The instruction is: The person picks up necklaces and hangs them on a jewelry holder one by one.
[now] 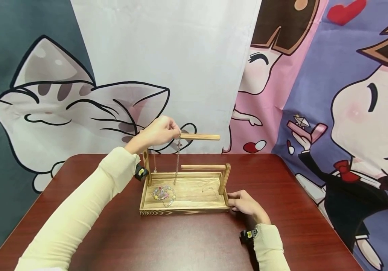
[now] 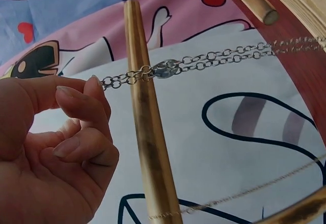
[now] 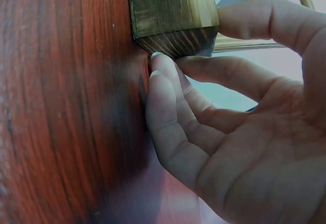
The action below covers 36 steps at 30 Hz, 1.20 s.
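Note:
My left hand (image 1: 162,130) pinches a silver chain necklace (image 2: 224,56) between thumb and forefinger. Doubled, the chain crosses the upper bar (image 1: 204,137) of a wooden jewelry stand (image 1: 190,211) in the left wrist view, with a clasp-like metal piece (image 2: 165,69) beside the bar. From my fingertips it hangs down toward the stand's tray in the head view. At the front right corner of the stand, my right hand (image 1: 246,205) grips the wooden edge (image 3: 173,7), thumb on one side and fingers on the other. A thinner chain (image 1: 154,162) hangs farther left on the upper bar.
Beaded bracelets (image 1: 161,192) lie in the tray's left part, and a fine chain (image 1: 210,189) lies at its right. A lower bar (image 1: 203,167) juts left from the right post (image 1: 225,180). The stand rests on a reddish-brown table (image 1: 187,241) before a cartoon-printed cloth (image 1: 194,56).

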Each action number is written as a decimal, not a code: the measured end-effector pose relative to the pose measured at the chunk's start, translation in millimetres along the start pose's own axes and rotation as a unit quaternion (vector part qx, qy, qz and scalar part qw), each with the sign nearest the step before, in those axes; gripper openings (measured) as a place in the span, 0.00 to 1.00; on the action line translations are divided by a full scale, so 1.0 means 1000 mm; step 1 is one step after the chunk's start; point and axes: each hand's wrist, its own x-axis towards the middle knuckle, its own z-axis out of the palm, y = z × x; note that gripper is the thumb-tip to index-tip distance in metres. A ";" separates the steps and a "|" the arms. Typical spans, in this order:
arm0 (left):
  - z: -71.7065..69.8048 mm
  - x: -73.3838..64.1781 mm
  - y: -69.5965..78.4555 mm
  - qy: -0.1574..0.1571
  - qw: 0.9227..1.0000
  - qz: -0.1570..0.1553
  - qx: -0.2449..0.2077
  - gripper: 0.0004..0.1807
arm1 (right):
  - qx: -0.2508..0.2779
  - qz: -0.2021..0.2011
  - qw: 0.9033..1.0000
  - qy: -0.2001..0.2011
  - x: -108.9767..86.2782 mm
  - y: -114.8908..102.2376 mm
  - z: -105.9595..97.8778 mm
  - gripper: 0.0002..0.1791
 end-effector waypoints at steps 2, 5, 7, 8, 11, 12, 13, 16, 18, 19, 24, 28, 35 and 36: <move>0.001 0.003 0.003 -0.003 1.000 0.008 -0.005 0.09 | -0.002 0.003 1.000 0.001 0.001 0.001 0.000 0.25; 0.002 0.006 0.006 -0.005 1.000 0.016 -0.010 0.09 | -0.003 0.003 1.000 0.000 0.002 0.002 0.000 0.25; 0.002 0.008 0.008 -0.007 1.000 0.018 -0.016 0.09 | 0.000 0.004 1.000 0.003 0.002 0.002 0.000 0.26; 0.003 0.009 0.008 -0.007 1.000 0.018 -0.017 0.09 | 0.001 0.002 1.000 0.003 0.002 0.003 0.000 0.26; 0.004 0.012 0.010 -0.012 0.999 0.027 -0.033 0.09 | 0.005 0.002 1.000 0.003 0.002 0.003 0.000 0.26; 0.004 0.012 0.011 -0.014 0.999 0.028 -0.040 0.09 | 0.006 0.002 1.000 0.002 0.002 0.004 0.000 0.26; 0.005 0.012 0.011 -0.018 0.998 0.030 -0.047 0.09 | 0.007 0.002 1.000 0.000 0.002 0.004 0.001 0.26; 0.007 0.013 0.012 -0.021 0.997 0.026 -0.064 0.10 | 0.012 0.006 1.000 -0.006 0.001 0.005 0.002 0.26; 0.009 0.014 0.013 -0.018 0.997 0.024 -0.068 0.10 | 0.011 0.004 1.000 -0.005 0.001 0.006 0.002 0.26; 0.010 0.015 0.014 -0.015 0.997 0.024 -0.069 0.09 | 0.010 0.004 1.000 -0.003 0.000 0.005 0.002 0.26; 0.017 0.021 0.023 0.001 0.997 0.027 -0.066 0.08 | 0.005 -0.003 1.000 -0.002 -0.001 0.004 0.000 0.25; 0.023 0.024 0.028 0.010 0.998 0.035 -0.047 0.08 | 0.016 0.003 1.000 -0.007 -0.001 0.003 0.000 0.26; 0.032 0.025 0.030 0.026 0.998 0.033 -0.052 0.07 | 0.009 0.007 1.000 0.006 -0.001 0.003 -0.001 0.27; 0.033 0.026 0.030 0.029 0.998 0.033 -0.054 0.07 | 0.007 0.009 1.000 0.007 0.000 0.003 -0.001 0.27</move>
